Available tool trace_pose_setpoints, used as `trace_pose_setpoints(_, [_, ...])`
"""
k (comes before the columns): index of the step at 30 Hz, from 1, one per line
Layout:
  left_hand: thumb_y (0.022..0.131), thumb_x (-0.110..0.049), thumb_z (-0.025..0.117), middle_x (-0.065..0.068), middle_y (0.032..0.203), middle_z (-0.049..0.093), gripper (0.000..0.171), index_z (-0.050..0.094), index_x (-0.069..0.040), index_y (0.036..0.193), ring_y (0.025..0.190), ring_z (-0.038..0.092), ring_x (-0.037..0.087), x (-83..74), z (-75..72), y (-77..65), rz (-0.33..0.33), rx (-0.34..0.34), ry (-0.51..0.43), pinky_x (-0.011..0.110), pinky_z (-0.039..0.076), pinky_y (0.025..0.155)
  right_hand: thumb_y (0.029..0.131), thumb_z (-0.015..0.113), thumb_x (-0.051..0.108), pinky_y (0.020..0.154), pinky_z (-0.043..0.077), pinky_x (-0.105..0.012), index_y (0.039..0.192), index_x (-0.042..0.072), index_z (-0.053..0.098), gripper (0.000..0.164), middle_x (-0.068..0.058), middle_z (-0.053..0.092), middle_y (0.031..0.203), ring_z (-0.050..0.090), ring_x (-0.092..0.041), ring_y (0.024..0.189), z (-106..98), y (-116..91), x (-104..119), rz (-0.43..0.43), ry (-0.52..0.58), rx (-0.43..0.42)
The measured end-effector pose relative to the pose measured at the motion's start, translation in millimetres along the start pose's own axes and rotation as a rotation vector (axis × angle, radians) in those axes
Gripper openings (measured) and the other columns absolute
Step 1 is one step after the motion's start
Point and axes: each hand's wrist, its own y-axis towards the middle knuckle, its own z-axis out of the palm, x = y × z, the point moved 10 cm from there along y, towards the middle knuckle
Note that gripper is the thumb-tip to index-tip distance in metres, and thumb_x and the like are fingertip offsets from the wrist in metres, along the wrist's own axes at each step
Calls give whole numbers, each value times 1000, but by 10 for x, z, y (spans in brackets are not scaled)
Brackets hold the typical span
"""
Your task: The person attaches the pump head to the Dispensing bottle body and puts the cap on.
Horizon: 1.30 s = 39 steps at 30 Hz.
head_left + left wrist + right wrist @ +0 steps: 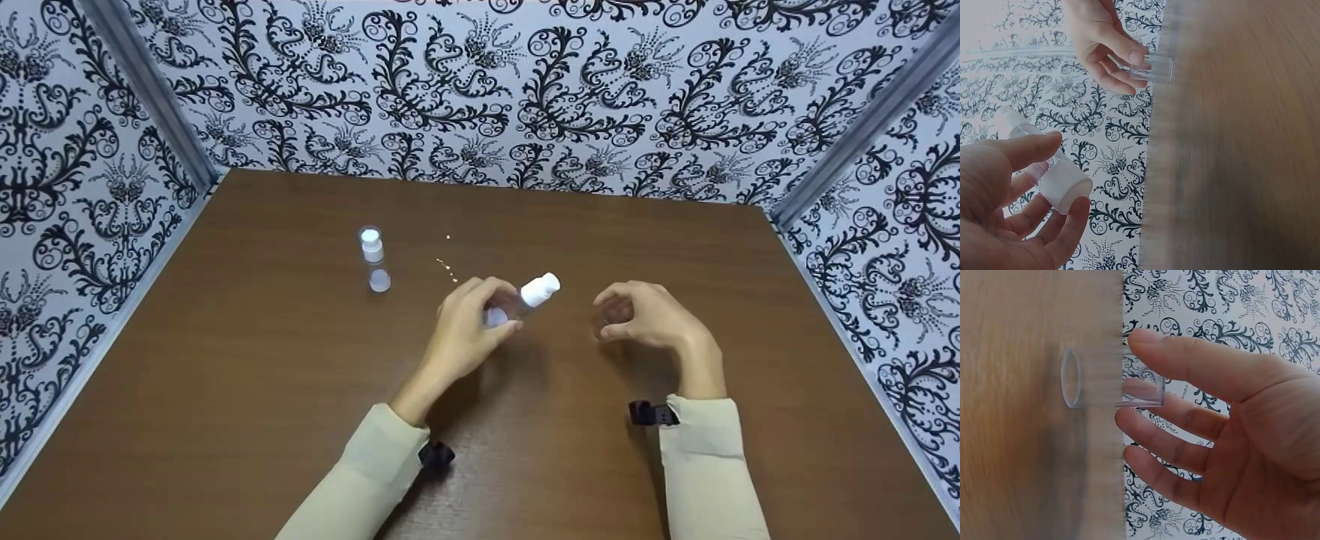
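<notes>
My left hand (461, 322) grips a small clear pump bottle (537, 291) with a white top, tilted toward the right over the table. In the left wrist view, thumb and fingers lie around this bottle, its white base end (1064, 184) near the fingertips. My right hand (664, 319), some way to the right, pinches a clear, hollow cap (1095, 379) between thumb and fingers. The cap's round open end faces away from the palm. Apart from both hands, another clear bottle (373, 251) with a white pump and its clear cap on stands at the left.
Several tiny pale bits (448, 267) are scattered on the brown wooden table (225, 375) beyond my left hand. Patterned black-and-white panels (480, 97) enclose the back and both sides. Dark straps (652, 414) show at both wrists.
</notes>
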Motion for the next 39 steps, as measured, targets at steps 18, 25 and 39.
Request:
trace_pose_setpoints(18, [80, -15, 94, 3, 102, 72, 36, 74, -14, 110, 93, 65, 19, 3, 6, -2, 5, -2, 8, 39, 51, 81, 89, 85, 11, 89, 56, -44, 116, 4, 75, 30, -7, 78, 102, 72, -24, 95, -90, 7, -13, 29, -25, -97])
trace_pose_setpoints(25, [80, -15, 93, 2, 102, 72, 36, 74, -14, 110, 92, 65, 19, -5, 5, 0, 3, -1, 7, 39, 51, 81, 94, 80, 10, 94, 55, -50, 123, 4, 73, 31, -12, 76, 111, 70, -29, 101, -249, 0, 130, -27, -19, -206])
trace_pose_setpoints(39, [79, -16, 94, 1, 100, 71, 35, 74, -14, 108, 90, 65, 17, 3, 14, 1, 9, -15, 36, 37, 51, 79, 91, 84, 6, 80, 55, -18, 120, 6, 76, 31, -8, 76, 105, 70, -17, 88, -588, -171, 541, -176, 0, -454])
